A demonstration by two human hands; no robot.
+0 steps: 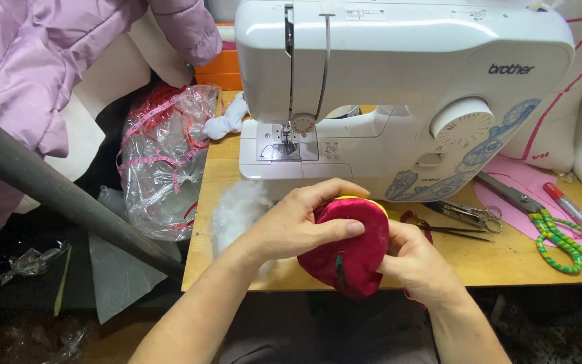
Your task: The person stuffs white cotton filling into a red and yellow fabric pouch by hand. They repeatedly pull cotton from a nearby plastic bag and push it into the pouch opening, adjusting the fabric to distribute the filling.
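Both hands [351,246] grip a red satin pouch [346,243] over a cluttered wooden table [500,259] beside the sewing machine [399,87].

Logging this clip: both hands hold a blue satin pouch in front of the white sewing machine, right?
Not blue. The head view shows a red satin pouch with a yellow edge, held by the left hand and right hand in front of the white sewing machine.

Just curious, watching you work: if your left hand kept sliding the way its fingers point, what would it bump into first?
Probably the right hand: the left hand points rightward across the red satin pouch it already grips, though depth is unclear.
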